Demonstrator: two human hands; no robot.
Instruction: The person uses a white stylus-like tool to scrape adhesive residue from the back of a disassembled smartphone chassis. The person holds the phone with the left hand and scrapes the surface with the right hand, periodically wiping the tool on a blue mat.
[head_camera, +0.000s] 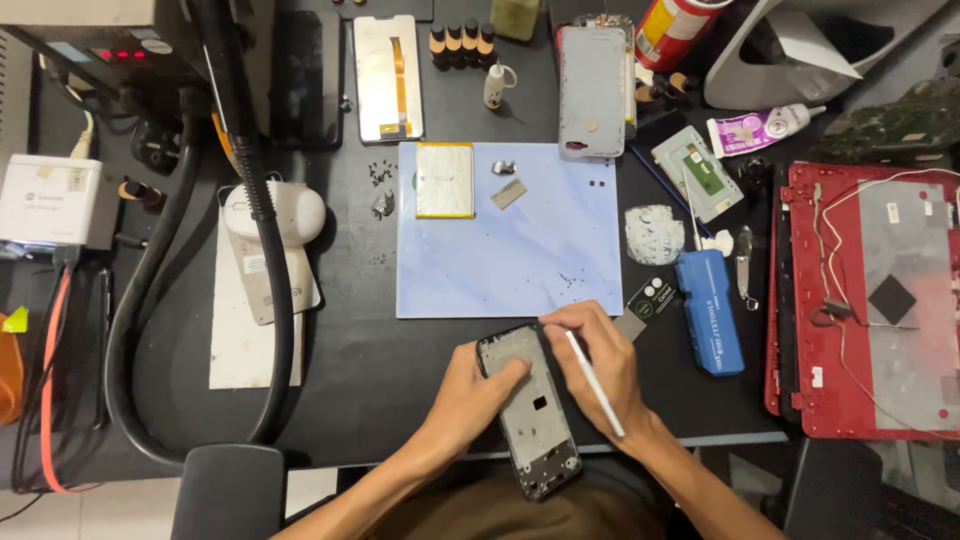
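Looking down from above at a dark workbench, two bare hands work on an opened phone frame (530, 410), a black rectangle with its grey inner plate showing, lying near the bench's front edge and tilted slightly. The left hand (475, 390) grips the frame's upper left corner, fingers curled around its edge and thumb pressed on the inner plate. The right hand (600, 365) sits just beside the frame's upper right corner, fingers pinched closed around a thin white tool (595, 383) that slants down across the hand toward the wrist. Just beyond the hands lies a pale blue work mat (510, 245), a flat rectangle with tiny dark specks scattered on it. On the mat's upper left rests a flat battery (444, 180), pale with a yellow edge, and near it two small metal pieces (507, 182). To the right of the mat stands a blue rectangular box (710, 310) with white lettering along its side, and beside it a small black card (652, 293) with two pale round marks. Farther right is a red laptop shell (870, 300) with loose wires across it. At the top edge sit a row of small brown bottles (462, 42), a grey phone back cover (592, 90), a red and yellow can (668, 30), and a white tube (760, 128) with a purple label. A thick black hose (270, 260) curves down the left side.
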